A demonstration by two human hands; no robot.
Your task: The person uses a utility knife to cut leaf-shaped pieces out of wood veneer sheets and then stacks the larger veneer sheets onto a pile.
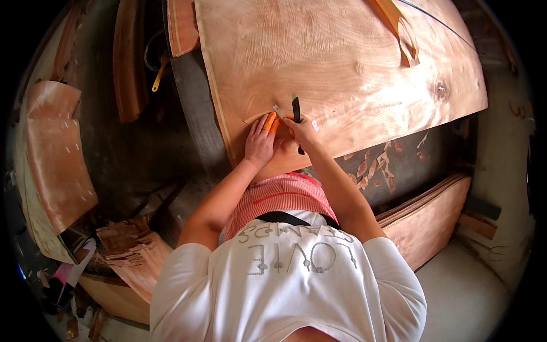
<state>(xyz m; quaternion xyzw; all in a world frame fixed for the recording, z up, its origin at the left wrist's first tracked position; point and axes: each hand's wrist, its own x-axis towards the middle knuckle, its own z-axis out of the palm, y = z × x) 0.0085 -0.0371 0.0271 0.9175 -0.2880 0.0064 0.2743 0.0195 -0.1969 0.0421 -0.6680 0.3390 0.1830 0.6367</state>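
Observation:
A large sheet of reddish-brown wood veneer (353,68) lies in front of me. My left hand (261,146) rests on it near its front left corner, fingers stretched out, orange covers (273,122) on two of them. A small loose sliver of veneer (254,119) lies at those fingertips. Held in my right hand (304,132) is a black utility knife (296,108), its blade pointing away from me. A short pale strip with a dark spot (277,110) lies between my hands, its near end at my right fingertips; whether they pinch it I cannot tell.
A curled veneer strip (408,48) lies on the far part of the sheet. Stacked veneer (427,219) stands at right, with scraps (373,168) on a dark surface beside it. A yellow-handled tool (160,74) and more veneer pieces (60,165) are at left.

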